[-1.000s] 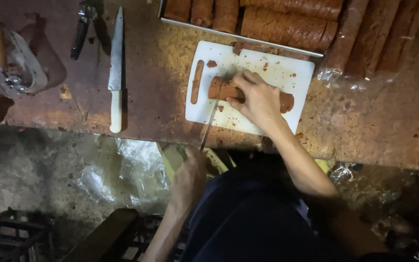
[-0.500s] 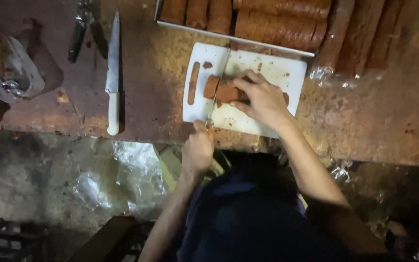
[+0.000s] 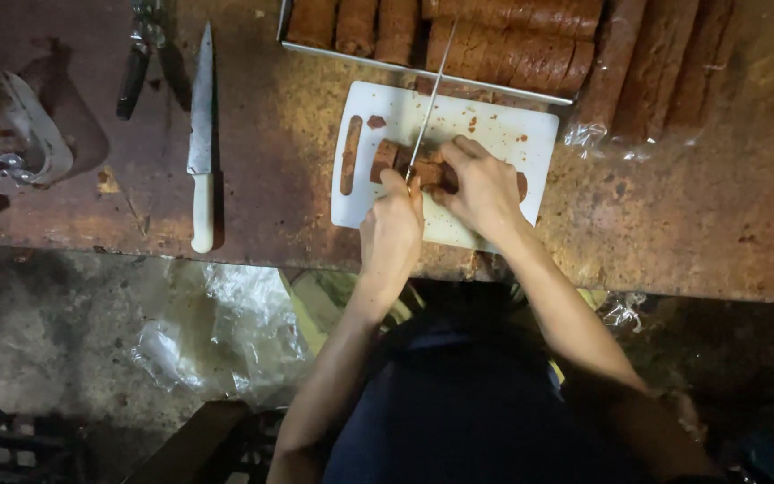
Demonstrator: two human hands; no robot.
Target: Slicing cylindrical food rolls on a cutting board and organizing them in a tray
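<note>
A white cutting board (image 3: 512, 134) lies on the rusty table with a reddish-brown log (image 3: 389, 158) across it. My left hand (image 3: 391, 229) grips the handle of a long thin knife (image 3: 429, 103), whose blade runs away from me and rests on the log near its left end. My right hand (image 3: 485, 184) presses down on the log just right of the blade and hides most of it. A thin cut strip (image 3: 350, 154) and a small crumb lie on the board's left side.
A metal tray (image 3: 423, 70) of more brown logs sits beyond the board; wrapped logs (image 3: 656, 72) lie at its right. A white-handled knife (image 3: 202, 143), dark-handled tools (image 3: 136, 63) and a wooden-handled utensil (image 3: 2, 125) lie on the left. Crumpled plastic (image 3: 226, 332) is on the floor.
My left hand rose from below the table edge and brought the knife onto the log. My right hand stayed on the log. The view shifted slightly.
</note>
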